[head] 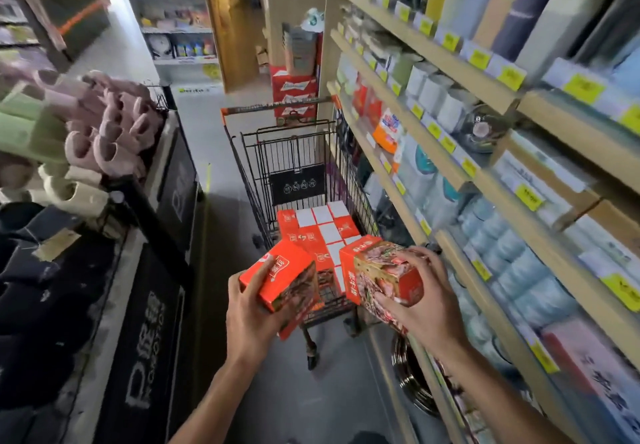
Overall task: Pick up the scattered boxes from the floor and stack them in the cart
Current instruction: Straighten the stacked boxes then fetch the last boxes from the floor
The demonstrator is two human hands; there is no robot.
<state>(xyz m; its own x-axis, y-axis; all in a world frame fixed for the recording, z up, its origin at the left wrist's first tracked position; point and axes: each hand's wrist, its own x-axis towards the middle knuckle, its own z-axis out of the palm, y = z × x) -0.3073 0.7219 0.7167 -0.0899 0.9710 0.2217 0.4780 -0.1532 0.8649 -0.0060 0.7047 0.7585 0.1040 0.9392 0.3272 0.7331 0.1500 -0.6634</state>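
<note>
A black wire shopping cart [249,166] stands in the aisle ahead of me. Several orange and white boxes [320,227] lie stacked on its floor. My left hand [251,315] grips an orange box [282,275] from below, just above the cart's near end. My right hand [420,296] holds a second orange box [377,268] with a food picture on its face, fingers curled over its top and front. The two boxes hang side by side over the cart's near rim.
Wooden shelves [450,62] full of goods with yellow price tags line the right side close to the cart. A low display [166,173] with pink and green slippers and dark clothing runs along the left. Red cartons [294,91] are stacked beyond the cart.
</note>
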